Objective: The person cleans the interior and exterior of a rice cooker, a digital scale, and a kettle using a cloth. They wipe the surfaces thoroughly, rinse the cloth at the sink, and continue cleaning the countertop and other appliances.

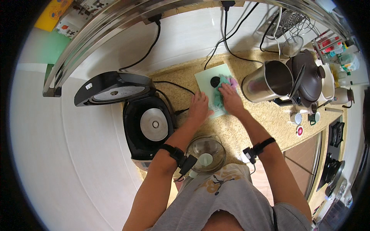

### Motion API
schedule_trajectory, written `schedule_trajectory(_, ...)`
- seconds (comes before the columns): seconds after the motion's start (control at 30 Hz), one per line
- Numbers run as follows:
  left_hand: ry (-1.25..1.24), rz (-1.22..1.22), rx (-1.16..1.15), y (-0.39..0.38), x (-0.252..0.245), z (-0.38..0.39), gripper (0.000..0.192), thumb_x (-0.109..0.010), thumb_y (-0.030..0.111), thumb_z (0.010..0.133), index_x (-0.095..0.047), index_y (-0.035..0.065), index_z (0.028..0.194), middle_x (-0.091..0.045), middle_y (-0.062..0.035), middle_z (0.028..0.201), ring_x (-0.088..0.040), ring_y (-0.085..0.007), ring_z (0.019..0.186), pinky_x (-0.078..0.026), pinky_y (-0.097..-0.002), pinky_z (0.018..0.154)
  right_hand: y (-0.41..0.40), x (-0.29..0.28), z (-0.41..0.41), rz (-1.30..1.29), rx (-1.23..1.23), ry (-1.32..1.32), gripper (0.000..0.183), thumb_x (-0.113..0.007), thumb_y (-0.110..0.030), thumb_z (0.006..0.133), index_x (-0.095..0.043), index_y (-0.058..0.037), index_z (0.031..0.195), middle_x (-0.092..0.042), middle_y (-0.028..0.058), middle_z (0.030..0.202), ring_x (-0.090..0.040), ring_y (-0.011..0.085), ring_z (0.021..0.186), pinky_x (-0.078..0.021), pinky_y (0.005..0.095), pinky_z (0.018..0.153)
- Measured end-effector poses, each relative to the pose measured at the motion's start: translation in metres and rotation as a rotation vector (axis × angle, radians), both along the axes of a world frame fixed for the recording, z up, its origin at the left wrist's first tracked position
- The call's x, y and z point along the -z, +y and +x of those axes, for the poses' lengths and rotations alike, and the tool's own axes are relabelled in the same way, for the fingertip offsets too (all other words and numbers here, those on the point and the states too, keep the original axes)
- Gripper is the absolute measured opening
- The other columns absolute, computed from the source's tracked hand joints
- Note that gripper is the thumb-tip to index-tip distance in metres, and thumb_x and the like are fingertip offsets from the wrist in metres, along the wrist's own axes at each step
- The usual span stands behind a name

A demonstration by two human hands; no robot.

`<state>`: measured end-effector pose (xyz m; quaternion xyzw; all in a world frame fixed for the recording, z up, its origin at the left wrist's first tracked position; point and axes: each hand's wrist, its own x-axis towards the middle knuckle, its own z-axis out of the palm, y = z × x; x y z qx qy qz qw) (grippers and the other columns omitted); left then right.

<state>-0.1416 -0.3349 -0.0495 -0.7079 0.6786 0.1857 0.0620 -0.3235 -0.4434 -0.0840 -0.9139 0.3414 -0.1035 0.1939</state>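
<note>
A pale green rectangular panel (206, 75), with a black round piece (215, 82) on top, lies on the counter before me. It looks like the base of an electric kettle. My left hand (199, 108) holds its near left corner, fingers along the left edge and thumb by the front edge. Under my right hand (232, 101) a teal and pink cloth (222, 93) is pressed to the panel's right half, just beside the black piece. Nearer my body stands a glass pot (218, 148) with a pale green knob on its lid.
On the left is a multicooker (127, 130) with its lid raised. A steel pot (257, 82) and a dark lidded pot (306, 75) stand to the right, with small cups (296, 118) nearby. Black cords (227, 34) hang behind. A metal rail (115, 26) crosses overhead.
</note>
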Motion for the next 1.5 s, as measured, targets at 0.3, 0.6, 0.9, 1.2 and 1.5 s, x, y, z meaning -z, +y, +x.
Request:
schedule_trajectory(0.3, 0.171, -0.034, -0.1, -0.004, -0.005, 0.011, 0.077, -0.071, 0.035, 0.091, -0.038, 0.0009, 0.151, -0.044, -0.0226, 0.149, -0.044, -0.0405, 0.135, -0.04, -0.0474, 0.11, 0.007, 0.006, 0.012, -0.14, 0.172, 0.038, 0.063, -0.052, -0.013, 0.091, -0.035, 0.003, 0.149, -0.027, 0.0256, 0.16, -0.026, 0.0406, 0.149, -0.0188, 0.0528, 0.122)
schedule_trajectory(0.6, 0.354, 0.043, -0.384, -0.033, -0.007, 0.029, 0.057, -0.056, 0.013, 0.098, -0.04, 0.0087, 0.152, -0.068, -0.0237, 0.11, -0.066, -0.0421, 0.093, -0.054, -0.0495, 0.075, 0.046, -0.002, 0.035, 0.037, -0.227, -0.029, 0.058, -0.057, -0.015, 0.09, -0.045, 0.0033, 0.143, -0.036, 0.0234, 0.156, -0.033, 0.0386, 0.146, -0.0302, 0.049, 0.118)
schedule_trajectory(0.9, 0.416, -0.168, -0.207, -0.06, 0.008, 0.025, 0.036, -0.049, 0.019, 0.099, -0.053, 0.0024, 0.131, -0.057, -0.0238, 0.128, -0.058, -0.0426, 0.111, -0.047, -0.0528, 0.094, 0.051, -0.005, 0.038, 0.006, -0.261, -0.14, 0.047, -0.063, -0.015, 0.086, -0.061, -0.0079, 0.132, -0.04, 0.0151, 0.154, -0.031, 0.0364, 0.147, -0.0293, 0.0485, 0.118)
schedule_trajectory(1.2, 0.223, -0.277, 0.08, -0.046, 0.03, 0.041, 0.047, -0.06, 0.008, 0.093, -0.047, 0.0046, 0.138, -0.047, -0.0162, 0.146, -0.044, -0.0371, 0.137, -0.043, -0.0534, 0.106, 0.076, 0.0, -0.062, 0.118, -0.063, -0.341, 0.04, -0.061, -0.008, 0.086, -0.066, -0.0099, 0.126, -0.05, 0.0172, 0.147, -0.043, 0.0378, 0.14, -0.0373, 0.0503, 0.114)
schedule_trajectory(1.5, 0.016, -0.138, 0.063, -0.044, 0.02, 0.029, 0.059, -0.062, 0.003, 0.091, -0.043, 0.0098, 0.147, -0.032, -0.0105, 0.161, -0.03, -0.0286, 0.149, -0.035, -0.0516, 0.116, 0.086, -0.001, 0.002, 0.116, -0.339, -0.125, 0.047, -0.063, -0.004, 0.08, -0.066, -0.0097, 0.127, -0.048, 0.0146, 0.151, -0.038, 0.0362, 0.145, -0.029, 0.0485, 0.12)
